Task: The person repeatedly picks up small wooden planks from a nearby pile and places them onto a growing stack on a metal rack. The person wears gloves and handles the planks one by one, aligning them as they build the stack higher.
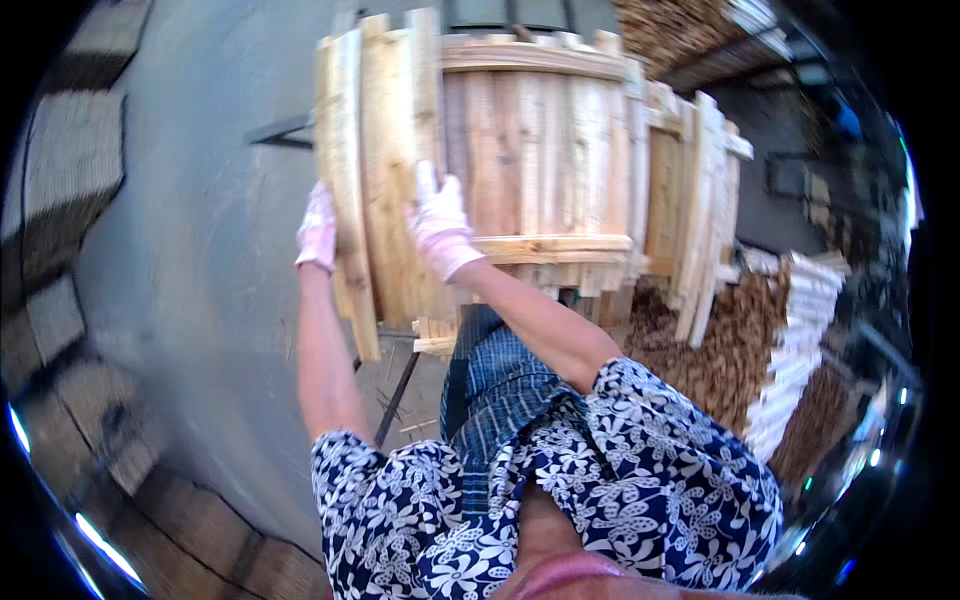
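Both my hands wear pale pink-and-white work gloves. My left hand [318,228] presses against the outer left edge of several long pale wooden boards [385,150], its fingers partly hidden behind that edge. My right hand [440,222] grips the boards' right edge, fingers pointing away from me. The boards stand side by side between my hands, their ends uneven. Just right of them lies a row of wooden slats [535,150], with one crosspiece [535,58] along the far end and another crosspiece [550,247] along the near end.
More slats with crosspieces [690,200] extend to the right. Stacked wood pieces [700,370] stand at the lower right, beside a white-ended stack [795,350]. Bundled board stacks [70,150] line the left side. A dark metal bar [280,132] juts out left of the boards, above the grey floor [210,250].
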Tool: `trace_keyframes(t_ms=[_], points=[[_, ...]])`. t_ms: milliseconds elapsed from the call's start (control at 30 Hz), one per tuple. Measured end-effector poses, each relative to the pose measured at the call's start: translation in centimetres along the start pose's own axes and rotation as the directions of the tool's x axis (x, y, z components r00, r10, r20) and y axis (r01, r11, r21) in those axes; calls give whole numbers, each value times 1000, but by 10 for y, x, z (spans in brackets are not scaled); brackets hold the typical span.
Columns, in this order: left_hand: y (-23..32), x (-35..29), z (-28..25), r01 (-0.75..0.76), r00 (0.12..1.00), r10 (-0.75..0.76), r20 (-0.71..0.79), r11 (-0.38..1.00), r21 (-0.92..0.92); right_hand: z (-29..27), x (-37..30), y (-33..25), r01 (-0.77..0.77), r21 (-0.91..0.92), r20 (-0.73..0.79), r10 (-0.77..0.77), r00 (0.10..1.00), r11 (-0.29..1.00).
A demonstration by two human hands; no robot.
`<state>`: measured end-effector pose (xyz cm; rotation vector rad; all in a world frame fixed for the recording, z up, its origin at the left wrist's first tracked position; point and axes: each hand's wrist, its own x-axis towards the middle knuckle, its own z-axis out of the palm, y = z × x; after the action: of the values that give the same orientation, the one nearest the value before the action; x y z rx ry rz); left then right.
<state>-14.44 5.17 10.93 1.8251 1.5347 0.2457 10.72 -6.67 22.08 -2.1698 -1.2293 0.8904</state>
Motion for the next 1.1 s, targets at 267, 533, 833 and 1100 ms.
trace_keyframes(t_ms=[267,533,833,1100], points=[[73,-23,-25,95,961,-184,-207,921,-378,-116,1,40,168,50,269,-175,947,984],[310,-122,54,-287,952,196,-233,833,-474,-336,-44,341,-490,-453,-523,224,823,745],[511,-171,384,307,829,188,526,633,-711,-382,-49,423,-494,-363,-222,442,869,790],[492,-122,544,624,779,-54,625,174,-762,-423,-102,449,-341,45,-195,343,919,939]])
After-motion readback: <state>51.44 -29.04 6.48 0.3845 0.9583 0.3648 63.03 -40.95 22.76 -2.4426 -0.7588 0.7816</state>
